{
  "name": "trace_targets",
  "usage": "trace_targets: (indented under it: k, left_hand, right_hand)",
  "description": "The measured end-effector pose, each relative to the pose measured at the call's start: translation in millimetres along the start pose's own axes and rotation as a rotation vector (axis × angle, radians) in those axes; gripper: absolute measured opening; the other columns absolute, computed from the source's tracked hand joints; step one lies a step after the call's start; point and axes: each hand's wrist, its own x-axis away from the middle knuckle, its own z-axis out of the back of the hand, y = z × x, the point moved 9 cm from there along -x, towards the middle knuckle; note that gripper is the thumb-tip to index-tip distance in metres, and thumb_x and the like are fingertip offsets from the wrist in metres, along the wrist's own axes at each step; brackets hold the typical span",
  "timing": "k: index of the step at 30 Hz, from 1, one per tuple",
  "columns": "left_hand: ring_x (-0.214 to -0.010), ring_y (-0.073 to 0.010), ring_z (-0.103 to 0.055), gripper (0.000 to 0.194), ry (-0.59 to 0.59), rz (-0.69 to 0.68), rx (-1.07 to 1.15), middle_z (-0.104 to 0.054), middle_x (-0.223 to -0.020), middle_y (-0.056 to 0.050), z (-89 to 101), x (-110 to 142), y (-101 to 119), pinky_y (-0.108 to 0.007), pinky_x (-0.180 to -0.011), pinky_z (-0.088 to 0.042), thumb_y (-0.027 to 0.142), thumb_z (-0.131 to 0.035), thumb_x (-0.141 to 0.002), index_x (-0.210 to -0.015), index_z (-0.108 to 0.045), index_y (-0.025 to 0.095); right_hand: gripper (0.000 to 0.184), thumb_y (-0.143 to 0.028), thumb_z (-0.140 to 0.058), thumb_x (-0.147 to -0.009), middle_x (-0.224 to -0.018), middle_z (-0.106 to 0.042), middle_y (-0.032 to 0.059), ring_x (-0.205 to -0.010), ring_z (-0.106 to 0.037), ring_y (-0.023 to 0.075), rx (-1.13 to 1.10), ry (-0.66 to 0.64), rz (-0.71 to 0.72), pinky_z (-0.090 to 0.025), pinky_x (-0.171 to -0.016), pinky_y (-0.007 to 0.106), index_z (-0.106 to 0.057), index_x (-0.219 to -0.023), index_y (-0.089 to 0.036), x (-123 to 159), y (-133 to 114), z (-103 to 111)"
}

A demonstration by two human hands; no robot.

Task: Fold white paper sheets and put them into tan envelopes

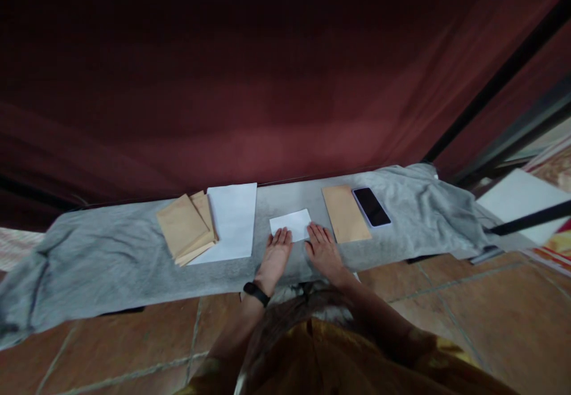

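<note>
A small white folded sheet of paper point(292, 222) lies flat on the grey cloth in front of me. My left hand point(277, 255) rests with fingers stretched out over its lower left part; a black band circles that wrist. At the paper's right edge, my right hand point(323, 249) lies flat with its fingers extended, the fingertips touching or just beside the edge. A brown envelope point(345, 213) is just beyond the right hand. Left of the left hand is a stack of white paper point(234, 222), partly covered by several brown envelopes point(185, 225).
A phone point(372, 207) with a dark screen lies right of the single envelope. The grey cloth point(111, 252) covers a long narrow surface, rumpled at both ends. Behind it hangs a dark red curtain point(285, 97). Tiled floor point(147, 341) shows below the front edge.
</note>
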Motion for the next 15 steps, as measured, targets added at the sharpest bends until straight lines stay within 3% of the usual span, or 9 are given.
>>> trace_targets:
  k: [5, 10, 15]
  left_hand:
    - [-0.14, -0.0285, -0.052, 0.054, -0.015, -0.034, -0.031, -0.055, -0.151, -0.016, 6.6, -6, 3, -0.049, -0.112, -0.045, 0.003, -0.038, -0.093, -0.142, -0.056, 0.018]
    - [-0.122, -0.0274, -0.065, 0.039, 0.094, -0.032, 0.103, -0.07, -0.131, -0.016, 34.0, 0, 2, -0.047, -0.111, -0.046, 0.008, -0.043, -0.096, -0.127, -0.066, 0.014]
    - [-0.104, -0.0216, -0.071, 0.027, 0.209, -0.058, 0.519, -0.078, -0.11, -0.007, 64.0, 16, -9, -0.037, -0.099, -0.053, 0.024, -0.047, -0.101, -0.108, -0.073, 0.022]
  right_hand:
    - [0.051, -0.028, -0.043, -0.103, -0.154, -0.052, 0.0149, -0.146, -0.043, 0.0255, -0.05, 0.048, 0.003, -0.029, -0.124, 0.047, -0.048, -0.151, -0.01, 0, 1, 1]
    - [0.053, -0.019, -0.046, -0.096, -0.149, -0.057, 0.0133, -0.143, -0.047, 0.0256, -0.225, 0.126, -0.021, -0.037, -0.121, 0.049, -0.051, -0.149, -0.015, 1, 11, 4]
    - [0.044, -0.019, -0.05, -0.09, -0.142, -0.062, 0.0111, -0.136, -0.054, 0.025, -0.623, 0.187, -0.048, -0.045, -0.115, 0.047, -0.065, -0.131, -0.021, -7, 32, 24]
